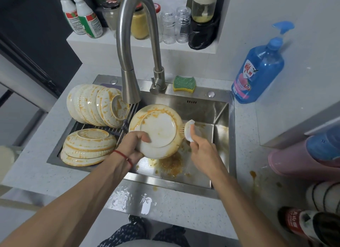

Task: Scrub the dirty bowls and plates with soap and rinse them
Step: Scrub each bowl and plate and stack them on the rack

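Over the steel sink (219,114) my left hand (135,143) grips a cream plate (158,130) by its lower left rim. The plate is tilted with its underside toward me and carries orange smears. My right hand (200,151) holds a white dish brush (189,130), whose bristles touch the plate's right rim. To the left, a rack (103,128) across the sink bears a row of stained dishes on edge (95,105) and a stack of stained plates lying upside down (88,147).
A tall steel faucet (136,49) arches over the sink, no water running. Behind it lies a green and yellow sponge (184,83). A blue soap pump bottle (257,70) stands on the counter at right. Jars and bottles fill the back ledge. Orange residue covers the sink floor (171,165).
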Demonstrator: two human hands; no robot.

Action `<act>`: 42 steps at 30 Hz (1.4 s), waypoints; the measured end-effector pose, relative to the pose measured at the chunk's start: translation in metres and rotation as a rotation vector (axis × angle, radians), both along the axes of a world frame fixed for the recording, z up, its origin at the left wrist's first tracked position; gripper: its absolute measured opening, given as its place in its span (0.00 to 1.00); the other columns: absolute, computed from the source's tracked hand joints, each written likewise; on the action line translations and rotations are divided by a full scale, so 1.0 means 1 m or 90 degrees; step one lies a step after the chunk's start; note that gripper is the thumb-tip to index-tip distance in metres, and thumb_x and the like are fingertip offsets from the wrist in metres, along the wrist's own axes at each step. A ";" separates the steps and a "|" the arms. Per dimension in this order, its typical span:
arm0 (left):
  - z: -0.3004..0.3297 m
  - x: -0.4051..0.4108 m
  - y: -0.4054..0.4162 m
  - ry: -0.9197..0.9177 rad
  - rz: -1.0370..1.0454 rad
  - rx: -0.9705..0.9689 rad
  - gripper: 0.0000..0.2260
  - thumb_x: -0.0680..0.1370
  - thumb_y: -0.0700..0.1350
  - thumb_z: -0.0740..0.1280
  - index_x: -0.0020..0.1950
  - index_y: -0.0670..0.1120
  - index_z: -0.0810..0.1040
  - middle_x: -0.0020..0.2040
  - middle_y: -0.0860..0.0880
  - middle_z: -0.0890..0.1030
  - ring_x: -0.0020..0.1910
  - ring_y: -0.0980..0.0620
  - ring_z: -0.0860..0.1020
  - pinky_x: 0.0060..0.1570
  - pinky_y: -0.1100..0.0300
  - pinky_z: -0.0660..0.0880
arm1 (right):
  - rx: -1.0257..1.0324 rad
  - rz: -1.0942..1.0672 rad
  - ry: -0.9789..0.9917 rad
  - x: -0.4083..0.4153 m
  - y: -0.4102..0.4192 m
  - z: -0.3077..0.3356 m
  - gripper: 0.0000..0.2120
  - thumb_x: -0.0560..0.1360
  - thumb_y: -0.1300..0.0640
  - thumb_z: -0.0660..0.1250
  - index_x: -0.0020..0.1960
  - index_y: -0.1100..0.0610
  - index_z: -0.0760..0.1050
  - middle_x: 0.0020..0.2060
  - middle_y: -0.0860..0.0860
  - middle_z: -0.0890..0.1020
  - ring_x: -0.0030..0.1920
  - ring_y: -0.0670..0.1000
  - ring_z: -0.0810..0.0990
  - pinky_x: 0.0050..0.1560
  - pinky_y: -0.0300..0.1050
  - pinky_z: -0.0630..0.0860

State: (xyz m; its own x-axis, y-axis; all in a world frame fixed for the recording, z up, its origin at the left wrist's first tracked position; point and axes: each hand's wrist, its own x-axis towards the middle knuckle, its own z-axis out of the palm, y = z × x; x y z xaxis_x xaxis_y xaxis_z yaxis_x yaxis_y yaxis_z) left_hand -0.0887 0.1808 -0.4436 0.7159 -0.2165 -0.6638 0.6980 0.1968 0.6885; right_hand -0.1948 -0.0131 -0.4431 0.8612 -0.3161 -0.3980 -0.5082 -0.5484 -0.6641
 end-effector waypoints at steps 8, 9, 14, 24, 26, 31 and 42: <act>-0.010 -0.003 -0.014 0.083 0.073 -0.051 0.19 0.74 0.29 0.57 0.55 0.42 0.82 0.49 0.41 0.87 0.49 0.36 0.84 0.49 0.35 0.82 | -0.006 0.019 0.004 -0.010 0.012 -0.002 0.31 0.86 0.54 0.56 0.80 0.32 0.46 0.46 0.53 0.81 0.40 0.49 0.76 0.45 0.51 0.78; -0.011 -0.004 -0.017 0.092 0.083 -0.058 0.18 0.74 0.29 0.57 0.54 0.42 0.81 0.46 0.41 0.87 0.48 0.37 0.84 0.48 0.37 0.83 | -0.002 0.045 -0.005 -0.014 0.021 0.000 0.31 0.86 0.54 0.56 0.80 0.32 0.45 0.45 0.53 0.80 0.41 0.51 0.77 0.46 0.52 0.79; -0.015 -0.008 -0.026 0.116 0.136 -0.057 0.22 0.72 0.30 0.59 0.63 0.39 0.79 0.51 0.39 0.85 0.52 0.34 0.82 0.42 0.37 0.84 | -0.034 -0.003 0.006 -0.014 0.024 -0.008 0.33 0.86 0.55 0.56 0.80 0.31 0.44 0.41 0.51 0.79 0.41 0.53 0.78 0.44 0.55 0.79; -0.017 -0.012 -0.042 0.090 0.193 -0.048 0.22 0.64 0.32 0.62 0.58 0.38 0.76 0.58 0.39 0.78 0.57 0.36 0.78 0.69 0.35 0.73 | -0.021 0.104 -0.042 -0.028 0.050 -0.002 0.36 0.86 0.57 0.56 0.79 0.30 0.39 0.40 0.50 0.75 0.42 0.56 0.77 0.48 0.57 0.78; -0.018 -0.015 -0.044 0.099 0.196 -0.050 0.19 0.68 0.31 0.61 0.58 0.38 0.76 0.57 0.39 0.77 0.57 0.36 0.78 0.69 0.35 0.72 | -0.034 0.101 -0.031 -0.028 0.046 -0.007 0.35 0.86 0.56 0.56 0.79 0.29 0.39 0.42 0.53 0.76 0.44 0.57 0.77 0.49 0.56 0.77; -0.016 -0.020 -0.046 0.105 0.195 -0.045 0.23 0.63 0.33 0.63 0.58 0.38 0.75 0.57 0.39 0.77 0.57 0.36 0.77 0.69 0.37 0.73 | -0.018 0.123 -0.032 -0.036 0.050 -0.006 0.36 0.85 0.57 0.55 0.78 0.29 0.38 0.40 0.53 0.76 0.43 0.57 0.76 0.45 0.52 0.70; -0.031 -0.028 -0.038 0.093 0.220 0.006 0.47 0.45 0.31 0.72 0.66 0.35 0.76 0.66 0.36 0.79 0.61 0.31 0.80 0.55 0.29 0.79 | 0.000 0.086 0.004 -0.038 0.021 -0.010 0.33 0.86 0.54 0.57 0.77 0.27 0.44 0.42 0.50 0.78 0.39 0.52 0.79 0.39 0.50 0.79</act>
State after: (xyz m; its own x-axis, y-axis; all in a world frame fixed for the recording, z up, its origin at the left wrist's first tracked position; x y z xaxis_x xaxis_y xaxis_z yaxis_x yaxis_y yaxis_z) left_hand -0.1169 0.1429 -0.4744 0.6431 0.0273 -0.7653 0.6827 0.4321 0.5892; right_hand -0.2325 0.0082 -0.4529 0.8935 -0.1976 -0.4033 -0.4337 -0.6125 -0.6608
